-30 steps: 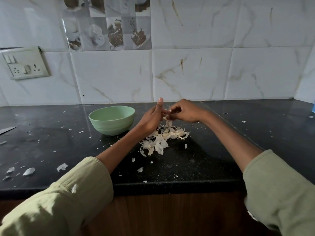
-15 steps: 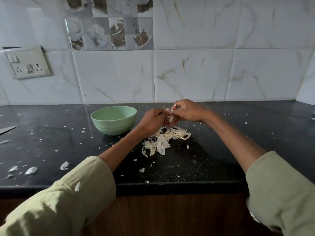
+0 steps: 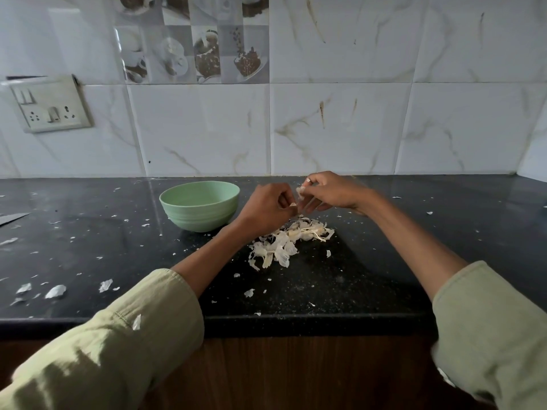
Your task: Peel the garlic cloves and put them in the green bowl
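Note:
A pale garlic clove is pinched in the fingertips of my right hand, held above the black counter. My left hand is just left of it, fingers curled, pinching a small bit of skin near the clove. Below both hands lies a heap of white garlic skins. The green bowl stands to the left of my left hand, upright; its inside is not visible from here.
Skin flakes are scattered over the black counter, with bigger pieces near the front left edge. A knife blade tip pokes in at the far left. A switch and socket plate hangs on the tiled wall.
Both hands rose slightly and drew a little apart. My left fingers curled in from a straighter pose, and my right hand lifted the clove higher.

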`<state>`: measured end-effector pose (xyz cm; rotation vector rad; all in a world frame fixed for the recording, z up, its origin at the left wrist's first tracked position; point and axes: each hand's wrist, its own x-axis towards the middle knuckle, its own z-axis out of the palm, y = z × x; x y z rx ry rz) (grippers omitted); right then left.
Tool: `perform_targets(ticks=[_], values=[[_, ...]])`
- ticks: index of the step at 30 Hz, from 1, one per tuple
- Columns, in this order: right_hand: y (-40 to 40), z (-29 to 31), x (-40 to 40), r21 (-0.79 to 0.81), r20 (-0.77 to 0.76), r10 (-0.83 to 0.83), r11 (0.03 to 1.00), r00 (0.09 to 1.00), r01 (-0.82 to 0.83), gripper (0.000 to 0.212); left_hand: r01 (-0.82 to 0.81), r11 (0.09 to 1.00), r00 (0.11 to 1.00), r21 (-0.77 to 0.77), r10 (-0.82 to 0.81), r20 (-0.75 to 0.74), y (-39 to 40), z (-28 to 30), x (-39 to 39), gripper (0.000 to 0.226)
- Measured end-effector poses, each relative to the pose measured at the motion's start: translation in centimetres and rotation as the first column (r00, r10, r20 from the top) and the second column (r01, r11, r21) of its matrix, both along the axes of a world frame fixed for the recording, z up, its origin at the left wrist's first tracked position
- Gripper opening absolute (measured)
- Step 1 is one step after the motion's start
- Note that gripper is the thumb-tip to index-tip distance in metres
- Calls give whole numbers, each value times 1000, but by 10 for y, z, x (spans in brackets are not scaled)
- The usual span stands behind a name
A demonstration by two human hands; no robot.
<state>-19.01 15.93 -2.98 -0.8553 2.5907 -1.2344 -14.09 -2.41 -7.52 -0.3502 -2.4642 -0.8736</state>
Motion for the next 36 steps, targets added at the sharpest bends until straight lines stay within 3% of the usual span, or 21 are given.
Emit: perform_targets(ticks=[4, 9, 14, 18, 22, 30, 32, 34, 36], values=[[7, 2, -8, -97, -81, -104, 991, 991, 96, 18, 2, 998, 999, -69, 2, 49, 1, -3, -1, 6], [12, -4, -16, 40, -160, -26, 999, 987, 32, 17, 1, 994, 998, -106, 6, 65, 2, 0, 1, 10], [15, 0, -13, -22, -103, 42, 999, 994, -44, 23, -46, 998, 999, -53, 47, 14, -1, 2, 0, 4], [15, 2, -15, -89, -69, 36, 995, 997, -42, 33, -42, 998, 999, 45, 42, -1, -2, 2, 0, 22], [16, 3, -16, -94, -62, 44, 994, 997, -50, 32, -9, 990, 998, 142, 18, -64, 0, 6, -1, 22], [12, 0, -14, -72, -147, 23, 997, 989, -34, 28, 6, 991, 996, 132, 6, -88, -3, 3, -5, 11], [9, -1, -12, 13, -273, -25, 999, 962, 30, 23, -23, 992, 996, 125, 34, -82, -3, 2, -5, 10], [7, -3, -7, 201, -407, -17, 974, 913, 108, 19, -61, 994, 995, 90, 68, -74, -4, 1, -6, 10], [8, -6, -1, 349, -447, 34, 927, 894, 140, 12, -77, 996, 995, 43, 80, -64, -4, 1, -6, 10]])
